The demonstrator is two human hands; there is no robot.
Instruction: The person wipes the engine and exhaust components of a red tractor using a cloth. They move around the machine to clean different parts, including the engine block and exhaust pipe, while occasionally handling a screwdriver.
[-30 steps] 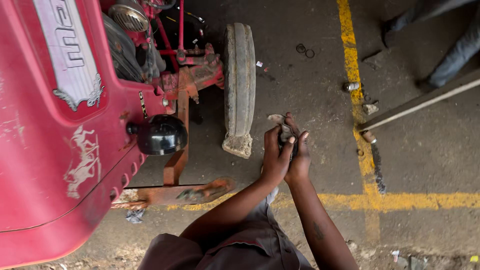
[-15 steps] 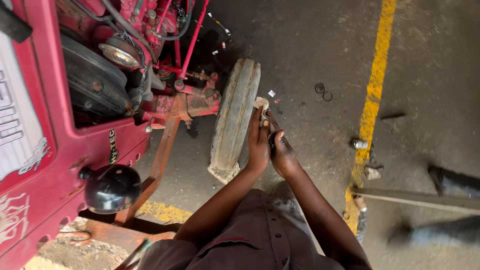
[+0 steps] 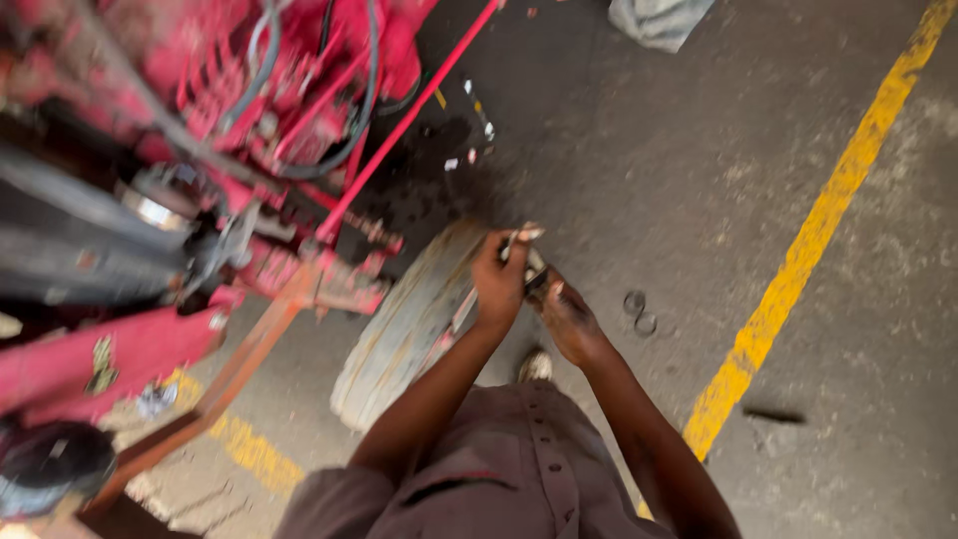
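While the person stood in a brown buttoned shirt (image 3: 519, 469) looking down, both forearms reached forward and met over the near end of a narrow front tyre (image 3: 409, 329). The left hand (image 3: 499, 284) was clenched around a small pale metal piece (image 3: 527, 238), whose tip stuck out above the fingers; motion blur hid its exact kind. The right hand (image 3: 569, 319) sat just beside it, touching or nearly so, its fingers curled toward the same piece, though whether it actually gripped anything could not be told. The piece lay up and away from the left grip, its long axis running roughly along the forearm, and the left hand was the nearer of the two to it. Beneath the hands the tyre ran diagonally from lower left to upper right. Just right of the hands two small metal rings (image 3: 639, 311) lay on the concrete floor (image 3: 649, 150), near a yellow painted line (image 3: 798, 269). Farther left stood the red tractor (image 3: 299, 90) with hoses and a red rod (image 3: 399, 130), and a grey cloth (image 3: 659, 20) lay at the far edge.
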